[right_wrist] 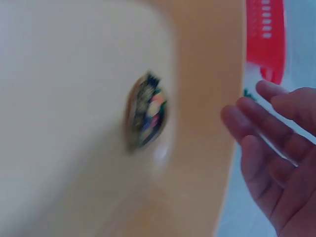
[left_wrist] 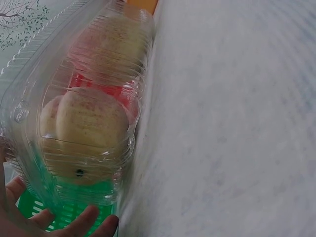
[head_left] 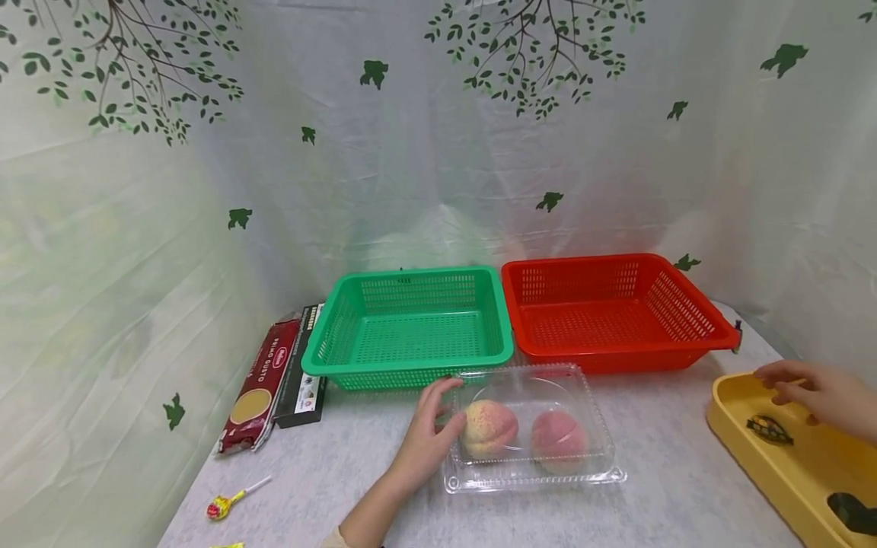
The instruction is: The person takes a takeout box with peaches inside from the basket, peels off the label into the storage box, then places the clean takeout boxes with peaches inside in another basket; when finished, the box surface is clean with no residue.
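The see-through plastic box (head_left: 534, 430) holds two round peaches (head_left: 488, 428) — one yellow with pink dots, one mostly pink. Behind it sit a green plastic basket with little holes (head_left: 409, 327) and a red plastic basket with little holes (head_left: 617, 310), and a yellow plastic tray (head_left: 788, 449) is at the side. The white curtain (head_left: 425, 137) has green leaves and birds on it — and the long pasta packet (head_left: 256, 387) is dark red.

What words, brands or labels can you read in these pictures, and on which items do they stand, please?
"PRIMO GUSTO": on the dark red pasta packet.
Black box beside it: print too small to read.
Small dark wrapper in the yellow tray: print blurred, unreadable.
Lollipop: wrapper unreadable.
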Demonstrator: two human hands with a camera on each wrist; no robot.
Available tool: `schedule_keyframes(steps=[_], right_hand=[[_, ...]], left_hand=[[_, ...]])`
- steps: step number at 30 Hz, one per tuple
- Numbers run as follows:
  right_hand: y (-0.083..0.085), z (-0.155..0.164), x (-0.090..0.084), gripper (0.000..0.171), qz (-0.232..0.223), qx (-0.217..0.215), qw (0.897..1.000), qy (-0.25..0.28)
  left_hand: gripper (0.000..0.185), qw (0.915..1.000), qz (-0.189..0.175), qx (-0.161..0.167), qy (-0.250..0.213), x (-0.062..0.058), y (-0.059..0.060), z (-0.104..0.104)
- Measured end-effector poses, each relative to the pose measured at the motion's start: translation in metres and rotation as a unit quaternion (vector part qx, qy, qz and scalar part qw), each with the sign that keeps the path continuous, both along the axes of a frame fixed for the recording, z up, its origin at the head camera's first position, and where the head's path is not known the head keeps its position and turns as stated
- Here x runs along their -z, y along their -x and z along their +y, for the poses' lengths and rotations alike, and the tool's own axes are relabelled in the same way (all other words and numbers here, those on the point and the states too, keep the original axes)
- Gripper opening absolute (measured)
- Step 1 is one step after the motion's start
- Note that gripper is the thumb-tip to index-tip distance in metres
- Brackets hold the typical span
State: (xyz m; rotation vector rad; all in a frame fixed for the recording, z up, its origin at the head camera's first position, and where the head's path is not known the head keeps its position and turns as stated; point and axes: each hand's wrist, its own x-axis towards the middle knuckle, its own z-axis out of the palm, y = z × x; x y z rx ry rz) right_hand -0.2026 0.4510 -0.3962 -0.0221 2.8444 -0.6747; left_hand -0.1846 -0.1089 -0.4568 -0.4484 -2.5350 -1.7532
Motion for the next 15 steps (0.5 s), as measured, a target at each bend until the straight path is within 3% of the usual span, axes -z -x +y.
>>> schedule_keyframes(steps=[8, 15], right_hand=[[0.003, -0.030, -0.025, 0.029, 0.142, 0.024, 0.990, 0.000], [0.014, -0.049, -0.035, 0.035, 0.188, 0.057, 0.980, 0.016]], left_hand=[[0.047, 1.0000, -0.005, -0.002, -0.005, 0.001, 0.000, -0.001], [0.047, 1.0000, -0.003, -0.002, -0.003, 0.003, 0.000, 0.000]])
